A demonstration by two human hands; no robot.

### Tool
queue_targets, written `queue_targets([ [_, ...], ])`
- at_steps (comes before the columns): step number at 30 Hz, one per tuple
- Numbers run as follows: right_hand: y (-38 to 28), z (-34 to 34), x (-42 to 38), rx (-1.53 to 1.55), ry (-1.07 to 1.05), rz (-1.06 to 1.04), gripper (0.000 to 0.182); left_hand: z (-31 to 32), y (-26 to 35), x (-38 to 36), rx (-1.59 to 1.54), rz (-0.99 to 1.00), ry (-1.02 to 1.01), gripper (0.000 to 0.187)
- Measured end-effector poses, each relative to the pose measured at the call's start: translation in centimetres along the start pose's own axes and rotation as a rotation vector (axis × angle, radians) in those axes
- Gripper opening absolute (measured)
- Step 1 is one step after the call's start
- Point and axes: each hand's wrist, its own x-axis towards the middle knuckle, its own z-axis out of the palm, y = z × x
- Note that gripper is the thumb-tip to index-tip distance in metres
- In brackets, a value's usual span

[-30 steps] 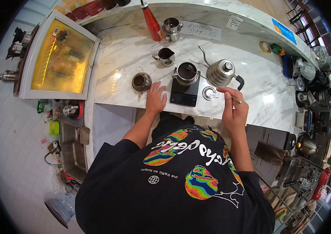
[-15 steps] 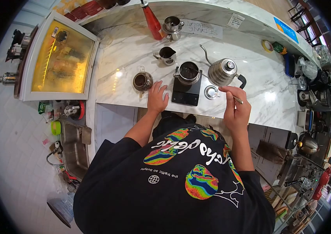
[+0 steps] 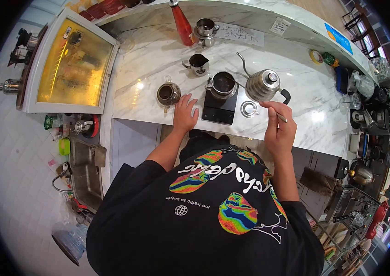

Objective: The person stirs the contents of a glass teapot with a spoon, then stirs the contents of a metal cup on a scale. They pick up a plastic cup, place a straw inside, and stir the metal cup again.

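My left hand [image 3: 185,113] lies flat on the marble counter, fingers spread, just right of a glass server [image 3: 168,94] with dark contents. My right hand [image 3: 279,128] is closed in a pinch around a thin metal stirring utensil [image 3: 282,117], its far end hard to make out. Left of that hand, a metal pot [image 3: 223,85] with dark contents stands on a black digital scale [image 3: 218,113]. A small round metal lid [image 3: 249,109] lies beside the scale. Behind my right hand stands a steel gooseneck kettle [image 3: 262,85] with its lid on.
A small metal pitcher [image 3: 199,65] stands behind the scale. Farther back are a red bottle [image 3: 184,25], a metal drip brewer [image 3: 206,32] and a handwritten paper sign [image 3: 240,35]. A glass-fronted case [image 3: 76,64] is at left, above a sink [image 3: 86,175].
My right hand stays nearly in place, still pinching the utensil; a thin line now shows by the pot's right rim. My left hand has not moved. The view has shifted slightly.
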Motion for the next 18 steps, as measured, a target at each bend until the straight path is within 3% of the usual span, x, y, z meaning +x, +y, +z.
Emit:
queue_targets([
  [18, 0.37, 0.14, 0.03, -0.005, -0.024, -0.127, 0.011, 0.02, 0.14, 0.06, 0.025, -0.023, -0.023, 0.041],
])
